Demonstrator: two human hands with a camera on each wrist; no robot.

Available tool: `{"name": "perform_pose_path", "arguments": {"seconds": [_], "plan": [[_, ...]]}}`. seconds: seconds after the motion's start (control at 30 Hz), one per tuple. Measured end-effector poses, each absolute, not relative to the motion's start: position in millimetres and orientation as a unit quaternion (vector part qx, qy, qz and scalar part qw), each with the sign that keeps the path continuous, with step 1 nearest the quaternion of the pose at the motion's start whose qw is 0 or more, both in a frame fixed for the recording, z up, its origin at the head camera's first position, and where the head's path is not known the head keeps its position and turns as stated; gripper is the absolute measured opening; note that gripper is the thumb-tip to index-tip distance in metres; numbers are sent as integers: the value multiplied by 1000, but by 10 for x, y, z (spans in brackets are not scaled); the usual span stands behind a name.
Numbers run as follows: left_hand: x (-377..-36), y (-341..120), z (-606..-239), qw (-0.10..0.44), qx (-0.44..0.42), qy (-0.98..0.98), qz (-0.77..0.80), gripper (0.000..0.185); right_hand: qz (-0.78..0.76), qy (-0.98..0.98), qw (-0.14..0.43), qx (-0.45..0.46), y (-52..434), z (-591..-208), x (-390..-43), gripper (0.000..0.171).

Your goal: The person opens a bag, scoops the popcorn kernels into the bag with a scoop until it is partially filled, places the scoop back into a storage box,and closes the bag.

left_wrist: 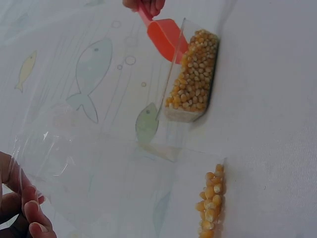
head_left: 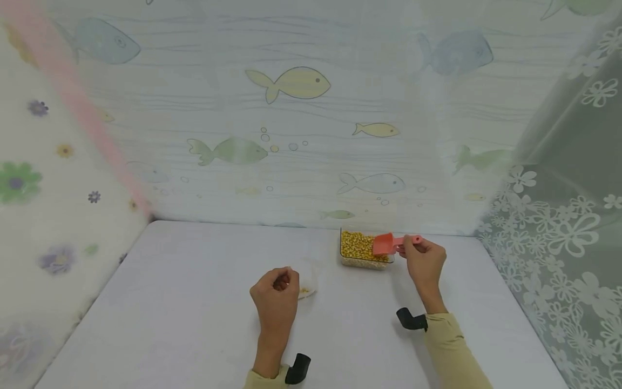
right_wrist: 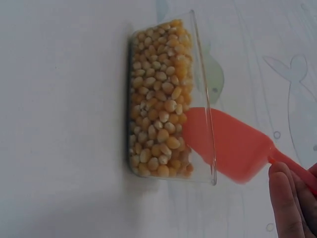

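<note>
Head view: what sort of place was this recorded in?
Probably a small screened-off booth, though the wider room is out of view. What suggests it: the fish-print backdrop behind, the white-flowered sheer curtain on the right, and the white tabletop set up against them.

White bench (head_left: 170,302), clear box (head_left: 364,264) of yellow corn (head_left: 357,245) near its back edge, see-through bag (left_wrist: 109,173) with a few kernels (left_wrist: 212,203), its bottom seemingly on the bench

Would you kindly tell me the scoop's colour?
The scoop is coral red, clearest in the right wrist view.
</note>
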State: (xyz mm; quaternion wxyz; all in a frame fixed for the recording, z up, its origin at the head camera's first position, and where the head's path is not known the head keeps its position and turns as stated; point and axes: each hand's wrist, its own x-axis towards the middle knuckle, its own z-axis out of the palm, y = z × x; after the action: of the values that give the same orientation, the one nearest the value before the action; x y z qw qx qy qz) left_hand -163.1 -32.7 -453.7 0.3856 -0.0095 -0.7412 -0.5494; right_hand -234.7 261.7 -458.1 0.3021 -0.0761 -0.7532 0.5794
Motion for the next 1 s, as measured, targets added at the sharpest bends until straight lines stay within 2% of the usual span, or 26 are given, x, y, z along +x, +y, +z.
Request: {"name": "perform_pose_path", "arguments": {"seconds": [0.3, 0.4, 0.77, 1.0], "plan": [[-1724, -373, -4542, 377, -9, -741, -555, 14, 640, -735, 146, -169, 2575, -4608, -2380, 37], [-1756, -385, -4539, 374, -12, -742, -556, 15, 668, -708, 111, -199, 2597, -4610, -2400, 40], [-1960, -501, -4517, 369, -19, -743, -557, 14, 773, -584, 43, -243, 2603, -4654, -2470, 34], [-2175, -583, -4531, 357, -37, -741, -567, 14, 824, -504, 45, -257, 2590, -4708, -2551, 9]]}}
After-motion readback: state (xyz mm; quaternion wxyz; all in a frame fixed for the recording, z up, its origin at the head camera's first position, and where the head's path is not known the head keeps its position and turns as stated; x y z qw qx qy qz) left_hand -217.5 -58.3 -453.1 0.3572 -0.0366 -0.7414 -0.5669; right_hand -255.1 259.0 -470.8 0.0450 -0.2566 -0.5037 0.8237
